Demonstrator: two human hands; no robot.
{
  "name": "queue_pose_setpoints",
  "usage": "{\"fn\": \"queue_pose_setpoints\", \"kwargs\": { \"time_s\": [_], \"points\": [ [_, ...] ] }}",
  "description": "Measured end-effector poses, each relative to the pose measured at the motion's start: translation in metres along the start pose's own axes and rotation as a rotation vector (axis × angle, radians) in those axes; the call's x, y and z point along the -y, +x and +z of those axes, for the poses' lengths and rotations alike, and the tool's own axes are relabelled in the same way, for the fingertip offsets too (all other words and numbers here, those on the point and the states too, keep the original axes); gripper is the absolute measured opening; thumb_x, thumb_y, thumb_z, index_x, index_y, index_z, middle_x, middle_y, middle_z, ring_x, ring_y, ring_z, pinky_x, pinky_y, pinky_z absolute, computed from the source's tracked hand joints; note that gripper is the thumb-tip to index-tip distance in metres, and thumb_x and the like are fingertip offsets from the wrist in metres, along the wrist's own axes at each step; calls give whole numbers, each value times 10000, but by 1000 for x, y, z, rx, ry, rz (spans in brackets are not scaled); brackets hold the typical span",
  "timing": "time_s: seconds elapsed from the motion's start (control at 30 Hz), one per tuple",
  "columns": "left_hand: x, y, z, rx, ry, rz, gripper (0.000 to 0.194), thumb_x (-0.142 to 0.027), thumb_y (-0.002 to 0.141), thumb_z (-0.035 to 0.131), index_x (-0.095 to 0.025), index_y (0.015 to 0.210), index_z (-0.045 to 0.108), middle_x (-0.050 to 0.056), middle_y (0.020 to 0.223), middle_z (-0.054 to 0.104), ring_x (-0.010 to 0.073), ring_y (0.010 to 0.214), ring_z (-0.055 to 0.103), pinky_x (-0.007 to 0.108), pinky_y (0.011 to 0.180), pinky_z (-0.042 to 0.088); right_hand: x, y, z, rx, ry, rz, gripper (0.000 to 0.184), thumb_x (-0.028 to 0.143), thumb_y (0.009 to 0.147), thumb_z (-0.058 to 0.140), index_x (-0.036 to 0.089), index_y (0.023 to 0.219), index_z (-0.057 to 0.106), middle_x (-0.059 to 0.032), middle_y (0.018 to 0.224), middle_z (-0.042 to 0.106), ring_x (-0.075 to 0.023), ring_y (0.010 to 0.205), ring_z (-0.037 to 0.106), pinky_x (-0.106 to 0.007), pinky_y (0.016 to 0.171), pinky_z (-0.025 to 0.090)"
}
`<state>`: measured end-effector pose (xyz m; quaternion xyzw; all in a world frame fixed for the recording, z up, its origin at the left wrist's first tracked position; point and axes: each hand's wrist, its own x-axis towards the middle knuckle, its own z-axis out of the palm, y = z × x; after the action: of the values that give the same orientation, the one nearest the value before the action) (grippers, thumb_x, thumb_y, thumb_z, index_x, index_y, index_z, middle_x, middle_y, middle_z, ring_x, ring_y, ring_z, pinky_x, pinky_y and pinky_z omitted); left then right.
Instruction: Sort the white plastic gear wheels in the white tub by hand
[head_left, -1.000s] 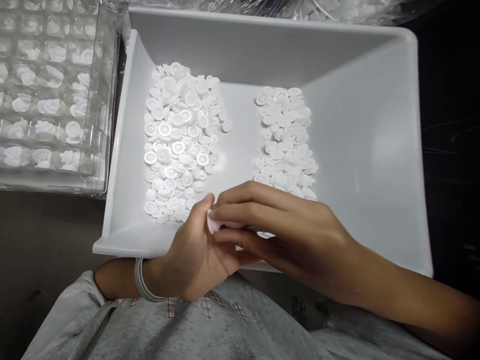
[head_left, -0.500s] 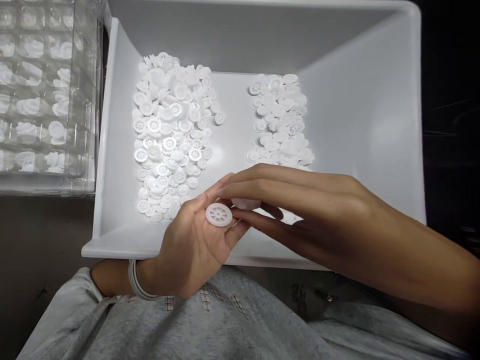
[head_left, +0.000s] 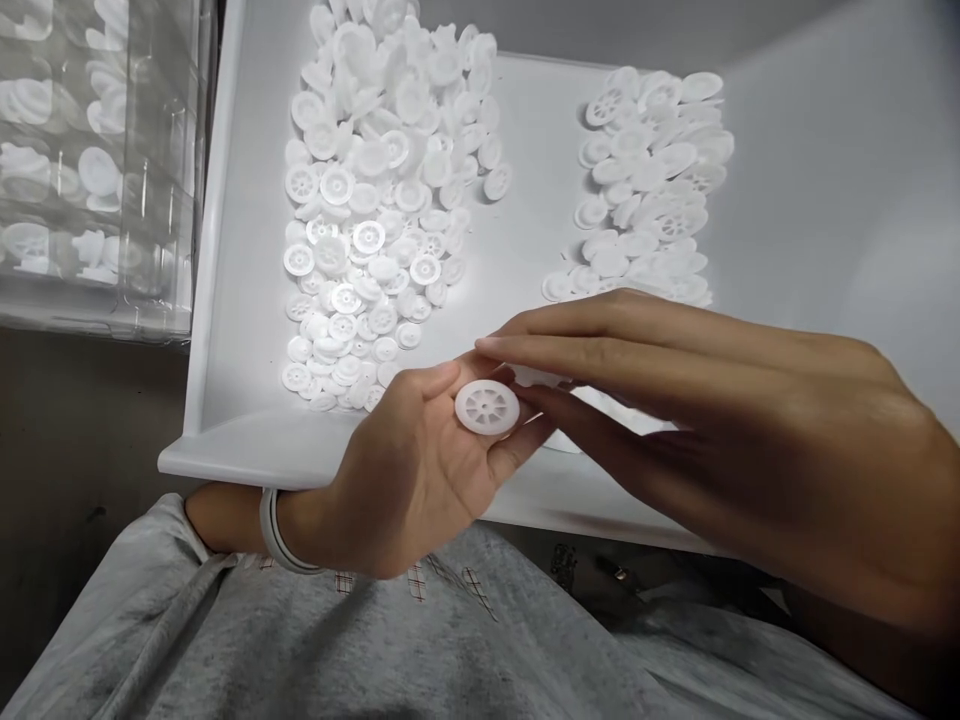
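Note:
My left hand [head_left: 405,480] lies palm up over the near edge of a white bin [head_left: 225,430]. A white spoked plastic wheel [head_left: 487,407] rests on its fingertips, held there by the curled fingers. My right hand [head_left: 697,400] reaches in from the right with fingers stretched flat, its tips just above and beside the wheel, over another small white part that is mostly hidden. Inside the bin lie a large left pile of white wheels [head_left: 375,200] and a smaller right pile of white discs [head_left: 645,180].
A clear plastic tray [head_left: 90,170] with pockets holding white parts stands to the left of the bin. A dark tabletop [head_left: 75,420] shows below it. My grey sleeve [head_left: 262,640] fills the bottom of the view.
My left hand has turned palm up, so the spoked wheel now shows on its fingers. The view has shifted closer to the bin and down. My right fingers stay over the wheel.

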<state>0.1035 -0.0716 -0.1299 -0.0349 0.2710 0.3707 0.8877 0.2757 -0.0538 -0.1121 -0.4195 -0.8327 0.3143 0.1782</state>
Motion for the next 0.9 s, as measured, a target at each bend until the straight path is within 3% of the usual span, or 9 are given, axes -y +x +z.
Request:
{"fn": "queue_pose_setpoints", "kwargs": {
  "time_s": [0.27,0.5,0.7,0.83,0.9],
  "points": [
    [-2,1,0,-11,31,-52,413,-227,967,351,-144,1286,600,59,1169,728,236,1356,573,389,1196,435,-2,1,-3,61,57,-62,536,125,1008,479,439,1443,504,-2,1205,654,-146,1013,685,-246,689,597],
    [-4,-2,-4,33,-40,-50,414,-202,957,392,-170,1321,585,21,1162,733,210,1333,598,327,1150,476,-1,2,-3,78,103,-75,499,51,997,504,319,1417,537,-24,1228,603,-89,1063,652,-156,742,589],
    [-2,-1,-6,38,-13,-73,462,-276,976,420,-147,1403,541,45,1242,711,223,1351,579,332,1165,463,4,-2,-4,44,-10,-86,432,7,973,531,261,1317,592,-19,1135,608,-62,1025,630,-162,760,577],
    [-3,-2,-6,6,18,-111,598,-294,982,360,-91,1544,382,78,1303,678,238,1365,562,361,1203,428,6,-5,0,13,-47,-140,342,10,985,499,204,1233,633,-14,1083,629,-35,964,629,-115,811,570],
    [-4,-3,-7,-6,14,-127,639,-271,970,328,-81,1580,318,78,1282,686,238,1367,560,378,1218,414,5,-7,3,-12,-60,-178,306,37,993,505,173,1231,641,-31,1053,629,-42,945,631,-120,755,568]
  ]
}}
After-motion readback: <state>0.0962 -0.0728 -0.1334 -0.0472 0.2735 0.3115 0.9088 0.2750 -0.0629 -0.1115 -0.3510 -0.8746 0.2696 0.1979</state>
